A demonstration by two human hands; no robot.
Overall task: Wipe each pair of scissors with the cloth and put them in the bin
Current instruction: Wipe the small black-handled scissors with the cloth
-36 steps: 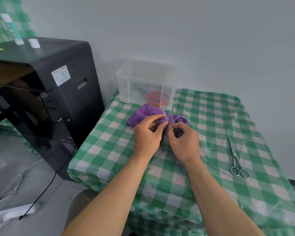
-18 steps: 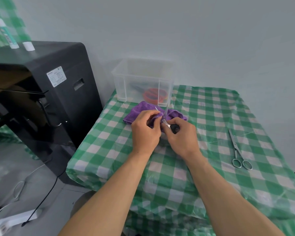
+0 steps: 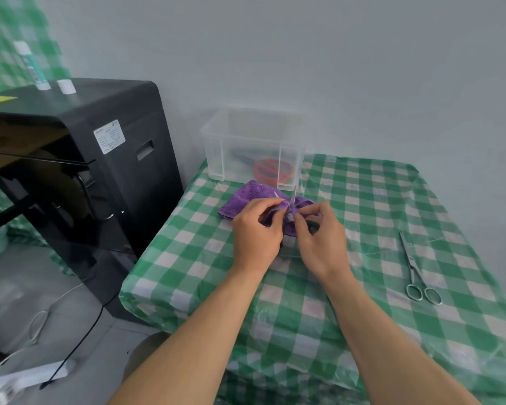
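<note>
A purple cloth (image 3: pixel 247 200) lies on the green checked table in front of the clear plastic bin (image 3: pixel 216 147). My left hand (image 3: pixel 256 232) pinches a fold of the cloth around the blades of a black-handled pair of scissors (image 3: pixel 311 227). My right hand (image 3: pixel 319 244) grips that pair by the handle, and thin silver blade tips (image 3: pixel 293 197) stick up above the cloth. Red-handled scissors (image 3: pixel 268 171) lie inside the bin. An all-metal pair of scissors (image 3: pixel 415 267) lies flat on the table to the right.
A black machine (image 3: pixel 105 171) stands left of the table (image 3: pixel 377 200), with a glue stick (image 3: pixel 31 67) and a white cap (image 3: pixel 66 86) on top. A white power strip (image 3: pixel 27 378) and cables lie on the floor at lower left. A grey wall is right behind the bin.
My hands have stayed over the cloth while the fingers shifted along the blades. The blade tips now show above the cloth.
</note>
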